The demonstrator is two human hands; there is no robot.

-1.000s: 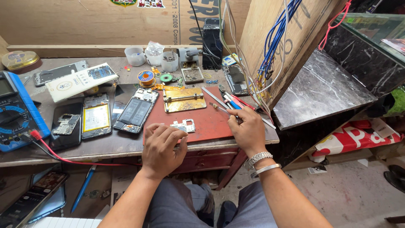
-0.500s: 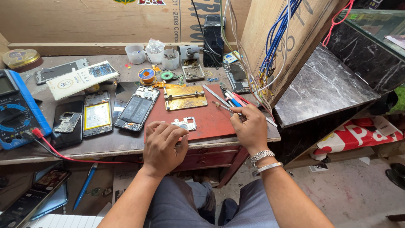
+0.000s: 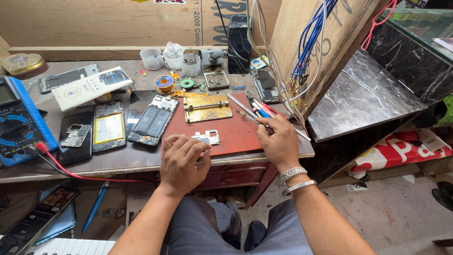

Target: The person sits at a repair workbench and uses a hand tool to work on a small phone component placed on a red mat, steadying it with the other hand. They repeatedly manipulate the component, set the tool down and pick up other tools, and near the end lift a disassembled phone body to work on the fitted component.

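Bench: scuffed grey bench (image 3: 118,158) with a red mat (image 3: 236,132) right under both hands, plywood wall behind it.
Room: marble counter (image 3: 363,101) off to the right of the right hand, bare concrete floor lower down.
Left hand (image 3: 181,163): rested on the mat's near edge, fingers curled, tips pressing on a small board (image 3: 207,138). More pinning it down than really gripping.
Board: flat on the mat, just past the left fingertips, between the two hands.
Right hand (image 3: 278,141): pinched narrow around tweezers (image 3: 252,118), which angled up-left away from the fingers, tip on the mat, clear of the board.
Wrist: metal watch (image 3: 292,174) and a bangle (image 3: 297,187) on the right arm.
Past the grip: brass jig (image 3: 207,107) lay further up the mat; pens and tools (image 3: 264,107) sat just beyond the right knuckles.
Left of the left hand: three opened phones (image 3: 111,130) side by side, the middle one showing a yellow-edged battery.
Far left: blue multimeter (image 3: 21,125), its red lead (image 3: 80,174) running along the bench edge toward the left wrist.
Packages: long white box (image 3: 89,87) with blue print, lying tilted at the back left; a red and white bag (image 3: 401,151) was stuffed under the counter on the right.
Signs: dark stencilled lettering on the plywood above the back row of plastic cups (image 3: 172,59).
Wires: blue cables (image 3: 311,42) hung down the leaning board above the right hand.
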